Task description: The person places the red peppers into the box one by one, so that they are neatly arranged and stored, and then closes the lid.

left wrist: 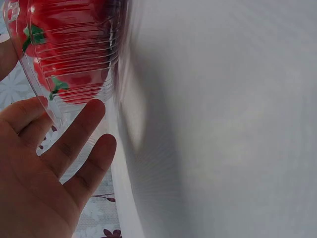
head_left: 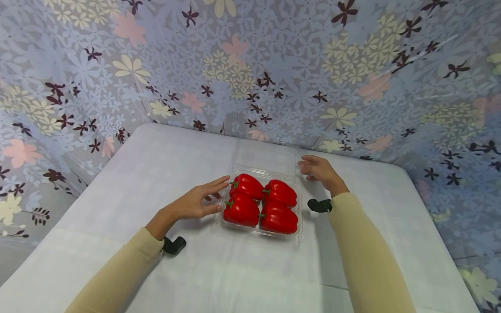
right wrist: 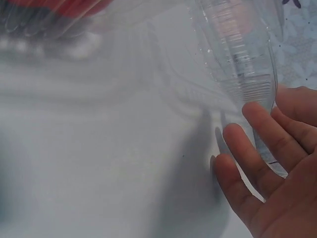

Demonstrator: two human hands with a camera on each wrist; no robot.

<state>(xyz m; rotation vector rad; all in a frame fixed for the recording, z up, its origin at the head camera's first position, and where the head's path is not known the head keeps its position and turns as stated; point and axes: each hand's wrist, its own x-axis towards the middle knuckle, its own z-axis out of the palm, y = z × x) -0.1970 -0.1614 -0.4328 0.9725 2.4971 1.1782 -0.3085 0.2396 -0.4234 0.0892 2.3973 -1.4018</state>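
Note:
Several red bell peppers (head_left: 279, 218) with green stems sit in two rows inside a clear plastic clamshell box (head_left: 238, 226). Its transparent lid (head_left: 267, 159) is folded back toward the wall. At the box's left side is my left hand (head_left: 194, 201), fingers spread, fingertips right at the rim. The left wrist view has its fingers (left wrist: 81, 129) extended beside the ribbed side wall. My right hand (head_left: 320, 171) is at the lid's right edge, fingers loosely bent. Close up, the right fingertips (right wrist: 252, 113) overlap the lid's edge, with the thumb partly behind it.
The box stands on a table covered with a white cloth (head_left: 176, 278). A flower-patterned curtain or wall covering (head_left: 242, 56) rises behind the table's back edge. Dark camera mounts (head_left: 174, 246) are strapped to both wrists, below beige sleeves.

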